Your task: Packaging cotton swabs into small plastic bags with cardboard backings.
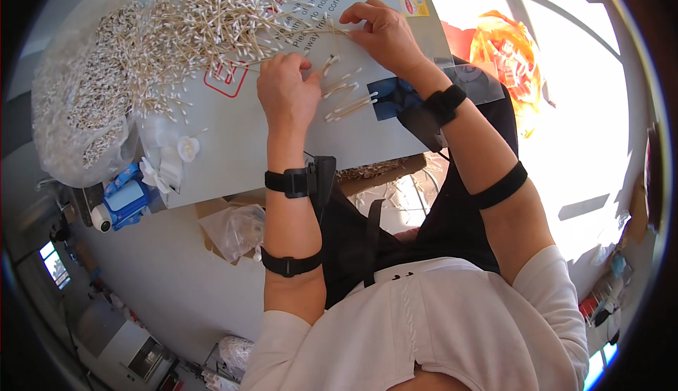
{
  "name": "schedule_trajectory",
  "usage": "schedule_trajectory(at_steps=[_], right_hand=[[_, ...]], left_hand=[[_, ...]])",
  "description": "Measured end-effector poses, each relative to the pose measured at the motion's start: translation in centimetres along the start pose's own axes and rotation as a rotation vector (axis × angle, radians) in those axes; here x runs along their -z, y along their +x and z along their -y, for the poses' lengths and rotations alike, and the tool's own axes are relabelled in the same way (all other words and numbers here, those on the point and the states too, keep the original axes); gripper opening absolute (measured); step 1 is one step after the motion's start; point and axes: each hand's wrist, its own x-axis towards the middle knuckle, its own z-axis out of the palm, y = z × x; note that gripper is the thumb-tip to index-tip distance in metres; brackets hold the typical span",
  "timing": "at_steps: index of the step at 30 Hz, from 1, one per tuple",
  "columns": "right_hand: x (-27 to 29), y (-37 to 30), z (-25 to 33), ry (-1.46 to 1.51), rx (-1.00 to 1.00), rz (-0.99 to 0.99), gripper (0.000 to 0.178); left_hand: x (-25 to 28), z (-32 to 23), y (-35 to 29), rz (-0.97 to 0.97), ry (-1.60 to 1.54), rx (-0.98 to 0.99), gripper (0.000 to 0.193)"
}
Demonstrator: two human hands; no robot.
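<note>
A large heap of cotton swabs (212, 24) with white tips and pale sticks covers the left and far side of the grey printed tabletop (219, 154). My left hand (288, 91) is at the heap's right edge, fingers curled down and closed around swabs; their gripped parts are hidden, and tips show beside the thumb. Farther right, my right hand (387, 38) pinches the end of a single swab between thumb and fingertips. Between and below both hands lie a few loose swabs (342, 89) and a small row of swabs (351, 107), beside a dark blue card (387, 99).
A clear plastic bag (53, 123) holds more swabs at the left. White plastic pieces (169, 161) lie by the near left edge, above a blue-and-white device (123, 204). An orange bag (508, 52) stands right of the table. Beneath the table, a cardboard box (385, 172) contains swabs.
</note>
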Motion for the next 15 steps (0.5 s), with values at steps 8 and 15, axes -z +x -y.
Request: schedule_trajectory(at_steps=[8, 15], right_hand=[[-0.5, -0.9, 0.0, -0.273, 0.393, 0.213, 0.018], [0.0, -1.3, -0.7, -0.212, 0.402, 0.225, 0.015]], left_hand=[[-0.1, -0.4, 0.6, 0.174, -0.012, 0.112, 0.008], [-0.8, -0.1, -0.5, -0.118, -0.033, -0.054, 0.008]])
